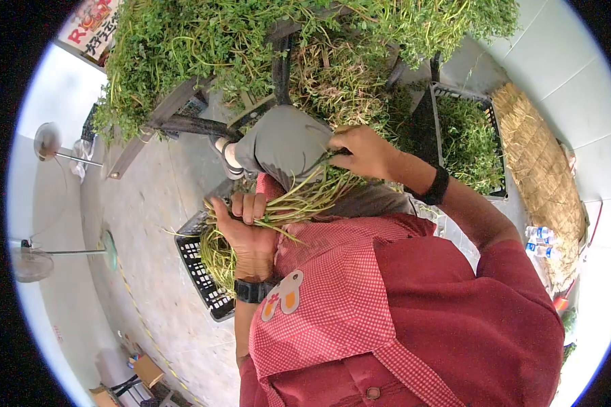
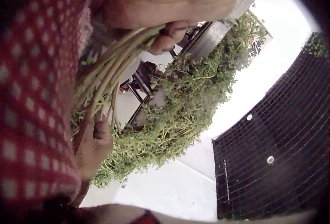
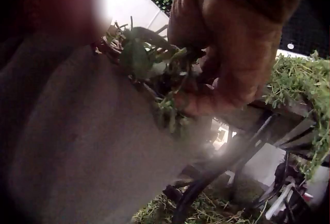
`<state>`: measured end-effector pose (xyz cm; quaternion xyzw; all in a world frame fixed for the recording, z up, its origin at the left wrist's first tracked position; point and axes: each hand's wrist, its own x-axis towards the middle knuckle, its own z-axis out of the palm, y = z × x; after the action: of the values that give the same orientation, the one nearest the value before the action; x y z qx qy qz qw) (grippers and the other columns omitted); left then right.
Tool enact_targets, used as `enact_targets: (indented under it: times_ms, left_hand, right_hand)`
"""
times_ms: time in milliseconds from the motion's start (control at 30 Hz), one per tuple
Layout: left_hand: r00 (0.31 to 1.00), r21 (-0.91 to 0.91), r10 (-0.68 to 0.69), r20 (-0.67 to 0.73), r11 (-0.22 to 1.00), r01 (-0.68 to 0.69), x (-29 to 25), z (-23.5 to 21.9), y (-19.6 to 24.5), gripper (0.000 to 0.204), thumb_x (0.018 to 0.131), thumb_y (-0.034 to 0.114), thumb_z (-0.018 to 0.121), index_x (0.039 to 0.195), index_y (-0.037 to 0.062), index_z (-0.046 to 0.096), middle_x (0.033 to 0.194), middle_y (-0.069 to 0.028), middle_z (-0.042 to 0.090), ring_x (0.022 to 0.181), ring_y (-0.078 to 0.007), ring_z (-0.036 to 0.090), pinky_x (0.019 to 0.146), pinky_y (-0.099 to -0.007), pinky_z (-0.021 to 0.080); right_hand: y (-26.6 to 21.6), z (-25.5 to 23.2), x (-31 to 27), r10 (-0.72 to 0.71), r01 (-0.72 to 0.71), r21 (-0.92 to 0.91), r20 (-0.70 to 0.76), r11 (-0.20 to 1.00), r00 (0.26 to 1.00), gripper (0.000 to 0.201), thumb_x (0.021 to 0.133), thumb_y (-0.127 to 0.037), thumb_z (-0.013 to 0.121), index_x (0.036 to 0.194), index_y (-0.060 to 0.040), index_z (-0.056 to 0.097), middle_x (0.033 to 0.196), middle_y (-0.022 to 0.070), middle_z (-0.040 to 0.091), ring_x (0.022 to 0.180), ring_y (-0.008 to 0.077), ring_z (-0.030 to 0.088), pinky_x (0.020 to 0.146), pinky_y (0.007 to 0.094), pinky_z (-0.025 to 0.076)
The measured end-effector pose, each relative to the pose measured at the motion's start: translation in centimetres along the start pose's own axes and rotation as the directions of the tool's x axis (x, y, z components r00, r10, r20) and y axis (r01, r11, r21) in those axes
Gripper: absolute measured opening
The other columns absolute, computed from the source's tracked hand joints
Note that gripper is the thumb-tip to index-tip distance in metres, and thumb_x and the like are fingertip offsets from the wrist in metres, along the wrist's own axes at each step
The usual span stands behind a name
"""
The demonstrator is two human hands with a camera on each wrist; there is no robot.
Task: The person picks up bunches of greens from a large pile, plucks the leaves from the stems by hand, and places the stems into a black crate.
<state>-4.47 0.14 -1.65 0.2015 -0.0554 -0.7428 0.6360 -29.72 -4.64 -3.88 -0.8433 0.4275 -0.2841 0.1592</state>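
A bunch of long green stems (image 1: 312, 203) lies across the person's lap. In the head view the left hand (image 1: 248, 234) grips it at one end, fingers curled over and thumb up. The left wrist view shows those stems (image 2: 111, 72) running from beneath the left hand (image 2: 170, 0) toward the right hand (image 2: 95, 149). At the bunch's other end, above the knee, the right hand (image 1: 366, 152) pinches leafy tips. Close up in the right wrist view, small green leaves (image 3: 136, 59) stick out from the bent fingers of the right hand (image 3: 232, 43).
A big heap of leafy greens (image 1: 183, 61) covers the table ahead, with more plants (image 1: 346, 81) below. A black crate (image 1: 214, 308) containing stems stands beside the left forearm. Another crate (image 1: 501, 156) of greens, a woven straw roll (image 1: 536, 169) and water bottles (image 1: 542, 244) are at right.
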Motion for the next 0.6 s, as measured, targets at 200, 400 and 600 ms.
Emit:
enact_targets:
  times_ms: [200,400,600]
  left_hand:
    - [1.000,0.038,0.007,-0.001,0.999,-0.007,0.4,-0.4,0.0,0.053,0.092,0.053,0.034,0.055,0.0158,0.025,0.049,0.0026,0.022,0.049,-0.0132,0.021,0.049,-0.0261,0.021]
    - [0.940,0.191,0.183,-0.287,0.973,-0.131,0.2,2.0,-1.2,0.053,0.093,0.051,0.033,0.053,0.0168,0.023,0.047,0.0033,0.017,0.047,-0.0125,0.018,0.049,-0.0264,0.021]
    - [0.986,0.230,0.079,-0.145,0.972,-0.045,0.2,0.5,-0.3,0.054,0.092,0.055,0.033,0.054,0.0190,0.019,0.045,0.0041,0.015,0.044,-0.0108,0.015,0.046,-0.0249,0.020]
  right_hand:
    - [-0.1,-1.1,-0.6,0.029,-0.029,-0.022,0.008,0.999,1.000,0.018,0.074,-0.013,0.063,0.083,0.0007,0.059,0.072,0.0178,0.058,0.067,0.0351,0.059,0.061,0.0402,0.047]
    - [-0.1,0.2,-1.0,0.233,-0.246,-0.091,-0.140,0.965,0.962,0.021,0.076,-0.018,0.060,0.084,0.0000,0.054,0.066,0.0208,0.055,0.064,0.0383,0.057,0.058,0.0440,0.047]
    - [7.6,2.8,-1.2,0.281,-0.378,-0.189,-0.399,0.906,0.873,0.021,0.077,-0.020,0.057,0.085,-0.0016,0.054,0.062,0.0188,0.052,0.057,0.0358,0.056,0.054,0.0443,0.046]
